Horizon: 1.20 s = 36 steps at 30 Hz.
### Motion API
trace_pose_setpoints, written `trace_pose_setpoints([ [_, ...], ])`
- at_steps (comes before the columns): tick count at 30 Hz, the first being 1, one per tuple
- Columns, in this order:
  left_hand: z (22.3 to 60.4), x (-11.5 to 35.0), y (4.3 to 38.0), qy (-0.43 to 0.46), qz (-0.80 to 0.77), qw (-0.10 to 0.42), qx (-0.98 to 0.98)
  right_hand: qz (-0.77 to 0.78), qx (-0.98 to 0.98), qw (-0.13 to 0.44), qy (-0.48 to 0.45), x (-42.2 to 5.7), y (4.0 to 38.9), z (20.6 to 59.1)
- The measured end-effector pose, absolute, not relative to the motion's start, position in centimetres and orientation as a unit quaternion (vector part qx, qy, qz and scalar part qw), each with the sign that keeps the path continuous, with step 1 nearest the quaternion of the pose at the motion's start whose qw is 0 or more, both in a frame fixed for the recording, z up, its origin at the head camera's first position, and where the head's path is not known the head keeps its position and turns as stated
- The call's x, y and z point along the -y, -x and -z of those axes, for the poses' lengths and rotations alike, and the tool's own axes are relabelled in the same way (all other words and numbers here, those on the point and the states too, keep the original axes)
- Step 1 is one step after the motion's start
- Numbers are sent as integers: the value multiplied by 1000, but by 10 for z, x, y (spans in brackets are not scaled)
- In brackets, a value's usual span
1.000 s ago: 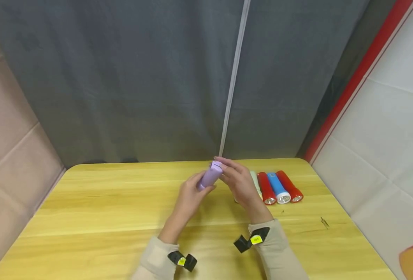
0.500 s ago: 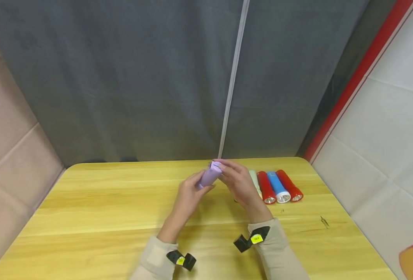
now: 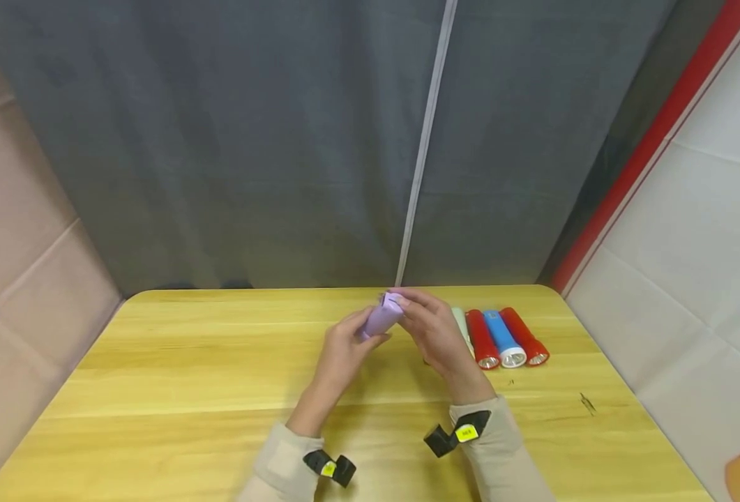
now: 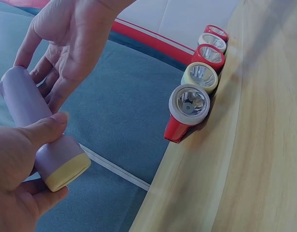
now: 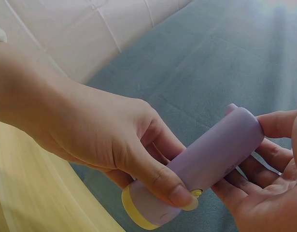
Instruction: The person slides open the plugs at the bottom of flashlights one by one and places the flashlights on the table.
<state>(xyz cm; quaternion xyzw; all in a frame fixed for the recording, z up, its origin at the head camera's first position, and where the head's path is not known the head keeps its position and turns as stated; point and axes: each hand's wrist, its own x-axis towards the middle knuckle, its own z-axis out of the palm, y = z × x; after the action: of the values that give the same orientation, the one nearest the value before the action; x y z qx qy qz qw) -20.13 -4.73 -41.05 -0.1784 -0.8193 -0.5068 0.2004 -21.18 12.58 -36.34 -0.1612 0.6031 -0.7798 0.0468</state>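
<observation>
Above the table, both hands are on a light purple flashlight with a yellow rim round its wider end. My left hand grips it near that yellow-rimmed end; in the right wrist view the left thumb lies along the barrel beside a small yellow switch. My right hand holds the narrow tail end, one digit on the end and other fingers beneath the barrel, as the left wrist view shows. In the right wrist view a small tab sticks out at the tail. The lens faces away from view.
To the right, several flashlights lie side by side: pale green, red, blue with a white rim, another red. A red one with a white rim is nearest in the left wrist view. A small dark mark or thin item is on the wooden table.
The head view has shifted slightly, so everything sits a little further right. Both hands keep nearly the same hold on the purple flashlight.
</observation>
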Motion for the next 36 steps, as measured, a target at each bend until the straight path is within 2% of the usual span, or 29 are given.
trace_pose_setpoints([
  [36, 408, 49, 198, 175, 521, 200, 811, 765, -622, 64, 154, -124, 208, 360],
])
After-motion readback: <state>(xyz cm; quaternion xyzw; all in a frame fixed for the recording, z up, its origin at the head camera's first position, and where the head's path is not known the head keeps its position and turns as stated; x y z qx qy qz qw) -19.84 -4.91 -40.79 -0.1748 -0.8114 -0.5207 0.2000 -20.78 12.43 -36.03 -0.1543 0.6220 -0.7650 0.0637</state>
